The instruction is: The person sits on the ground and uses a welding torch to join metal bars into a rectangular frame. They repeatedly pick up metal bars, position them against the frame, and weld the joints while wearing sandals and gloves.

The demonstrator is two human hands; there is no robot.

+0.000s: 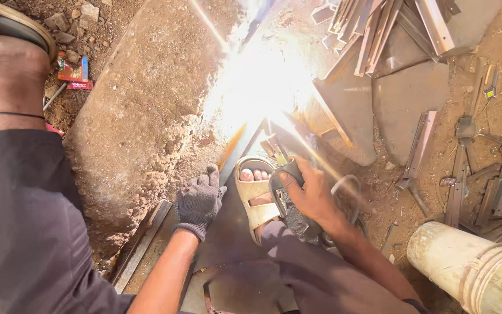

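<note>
Glare (260,75) from a welding arc, white and blown out, at the top middle of the head view, hiding the exact spot where metal meets metal. Just below it, electrode holder (283,174), dark, curved, gripped tight in the bare right hand (309,195), fingers curled around the handle, tip lost in the brightness. Grey cable (347,192) looping off behind that hand's wrist. Left of it, the left hand (198,200) in a dark knitted glove, fingers loosely bent, pressed down on a flat steel sheet (228,244); whether gripping an edge or only resting, cannot tell. Between the two hands, a foot in a pale sandal (254,197), planted on the same sheet, toes toward the glare. Along the sheet's left edge, a narrow steel strip (143,244) on the dirt. Further left, a large rough stone slab (146,99), and beyond it red-and-blue small packets (72,70) on the ground. At upper right, a heap of cut angle pieces (379,29) over flat plates. Far right, more scattered metal offcuts (495,186) on sandy ground. At lower right, a pale plastic bucket (472,270) lying on its side.
</note>
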